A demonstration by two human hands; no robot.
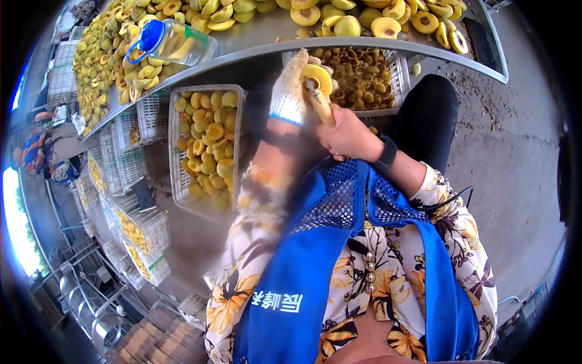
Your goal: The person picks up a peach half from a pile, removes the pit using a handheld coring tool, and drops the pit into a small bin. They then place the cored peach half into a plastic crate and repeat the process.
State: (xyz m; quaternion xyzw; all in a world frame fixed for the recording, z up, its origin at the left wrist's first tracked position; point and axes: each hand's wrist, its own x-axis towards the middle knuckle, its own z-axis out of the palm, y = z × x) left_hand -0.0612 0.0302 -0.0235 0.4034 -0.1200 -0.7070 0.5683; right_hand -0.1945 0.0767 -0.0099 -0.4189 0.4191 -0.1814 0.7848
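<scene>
My left hand (290, 91), in a white knitted glove with a blue cuff edge, is closed around a yellow peach half (323, 75) just below the table edge. My bare right hand (351, 134) grips the pale wooden handle of a pitting tool (323, 110). The tool's metal end touches the cut face of the peach half. Behind the hands, under the table, stands a white crate (398, 85) of small brownish pieces that look like peach pits. My gloved fingers partly hide the back of the peach half.
Many peach halves (388, 27) cover the metal table (254, 51), where a blue-capped clear bottle (182, 43) lies. A crate (176, 176) of peaches stands on the floor to the left, with stacked crates (142, 227) beyond. Another person (45, 155) is at far left.
</scene>
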